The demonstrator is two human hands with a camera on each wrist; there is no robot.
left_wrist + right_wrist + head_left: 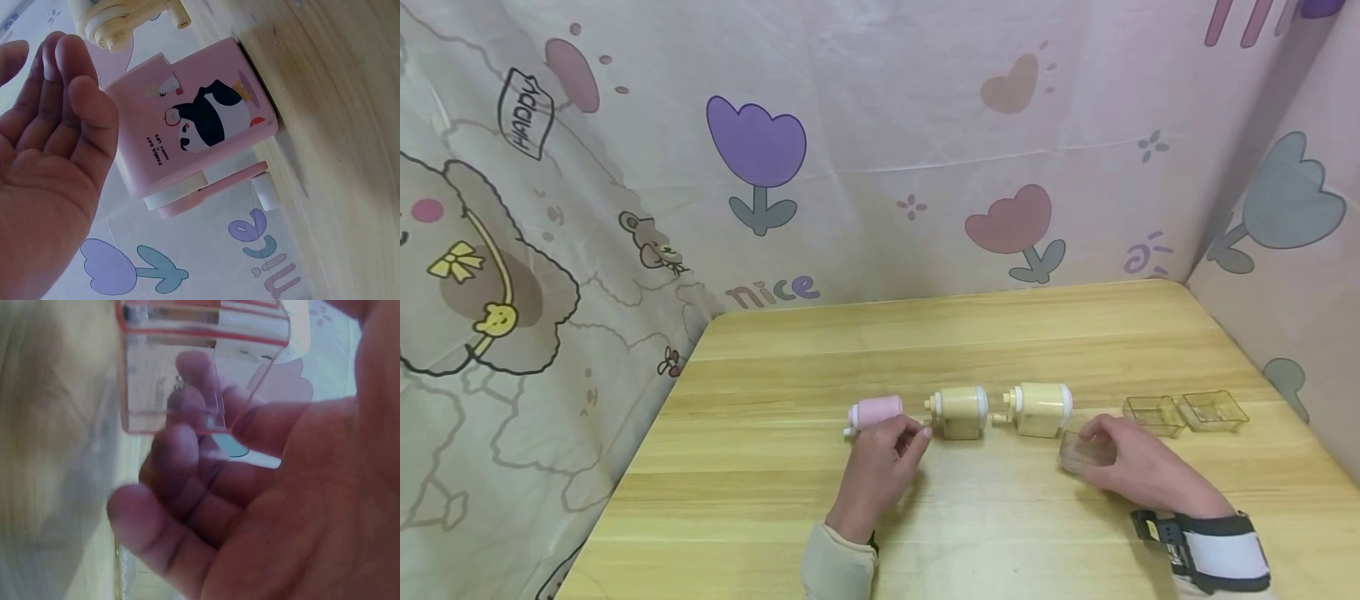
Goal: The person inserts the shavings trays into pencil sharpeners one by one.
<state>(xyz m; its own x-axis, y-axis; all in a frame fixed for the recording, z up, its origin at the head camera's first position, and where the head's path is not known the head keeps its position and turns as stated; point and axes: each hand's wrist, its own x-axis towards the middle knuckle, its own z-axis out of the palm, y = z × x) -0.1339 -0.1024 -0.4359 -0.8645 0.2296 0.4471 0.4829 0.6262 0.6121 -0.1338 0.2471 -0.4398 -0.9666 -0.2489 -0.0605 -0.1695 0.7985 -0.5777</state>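
Note:
A pink crank pencil sharpener [877, 408] with a panda print on its side [215, 115] stands beside my left hand [880, 467]. That hand's fingers are loosely bent; in the left wrist view the palm [44, 181] shows with nothing in it. My right hand [1150, 471] holds a clear plastic shavings drawer [1073, 454] between thumb and fingers, low over the table at the right. Pinkish edges outline this drawer [165, 387] in the right wrist view. Two yellow crank sharpeners [961, 403] [1043, 402] stand between the hands.
Two yellowish see-through drawers [1152, 417] [1213, 412] lie side by side beyond my right hand. The wooden table [820, 342] meets a printed cloth [880, 167] at the back, with cloth on both sides too.

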